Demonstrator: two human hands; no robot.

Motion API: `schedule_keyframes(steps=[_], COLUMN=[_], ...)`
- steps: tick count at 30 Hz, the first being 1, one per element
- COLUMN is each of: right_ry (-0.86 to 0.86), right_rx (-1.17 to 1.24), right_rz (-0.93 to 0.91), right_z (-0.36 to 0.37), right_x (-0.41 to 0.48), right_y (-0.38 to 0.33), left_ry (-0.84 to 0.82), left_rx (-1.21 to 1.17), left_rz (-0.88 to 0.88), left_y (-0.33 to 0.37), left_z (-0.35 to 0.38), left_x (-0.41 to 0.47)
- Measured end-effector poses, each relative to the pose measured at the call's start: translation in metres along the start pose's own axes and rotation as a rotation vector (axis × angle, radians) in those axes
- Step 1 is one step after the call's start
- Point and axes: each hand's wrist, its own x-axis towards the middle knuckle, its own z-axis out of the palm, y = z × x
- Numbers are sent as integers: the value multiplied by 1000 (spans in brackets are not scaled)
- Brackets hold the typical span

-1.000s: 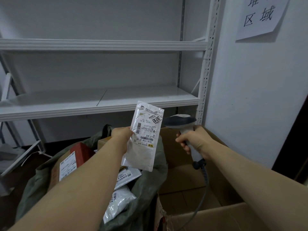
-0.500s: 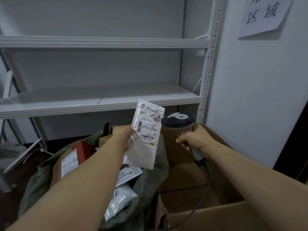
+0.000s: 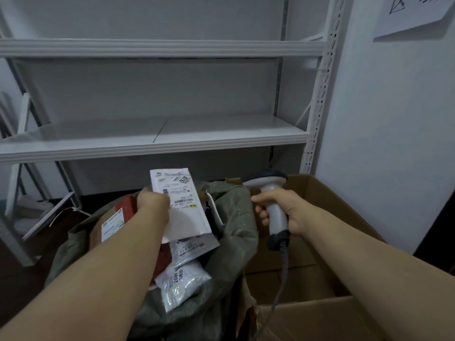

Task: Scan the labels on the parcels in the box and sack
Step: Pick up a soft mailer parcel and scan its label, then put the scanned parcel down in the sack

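**White parcel held up over the sack, scanner in the other hand**

Head view: left hand (image 3: 154,205) grips a flat white parcel (image 3: 187,217) by its left edge, fingers curled round it, fingertips hidden. The parcel is upright, slightly tilted, above the open green sack (image 3: 234,217). Its label (image 3: 179,193) faces the camera, print too blurred to read. Right hand (image 3: 283,210) is wrapped round the handle of the grey scanner (image 3: 277,217), just right of the parcel, over the cardboard box (image 3: 332,205). The scanner's window is not visible. The cable (image 3: 283,267) is cut off at the bottom edge. In the sack: grey polybag (image 3: 194,244), white bag (image 3: 182,284), red carton (image 3: 115,217) partly behind the left forearm. Wall sign (image 3: 413,13) cropped
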Motion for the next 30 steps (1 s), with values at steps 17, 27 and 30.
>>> schedule_keyframes(steps=[17, 27, 30], right_ry=[3, -53, -43], right_rx=[650, 705, 694], right_rz=[133, -2, -28], right_z=[32, 147, 188], right_x=[41, 56, 62], right_y=[2, -35, -47], left_ry=[-63, -1152, -937], left_rx=[817, 219, 591], left_rz=[57, -281, -202], left_y=[-29, 23, 38], left_z=[31, -91, -142], left_x=[21, -1, 14])
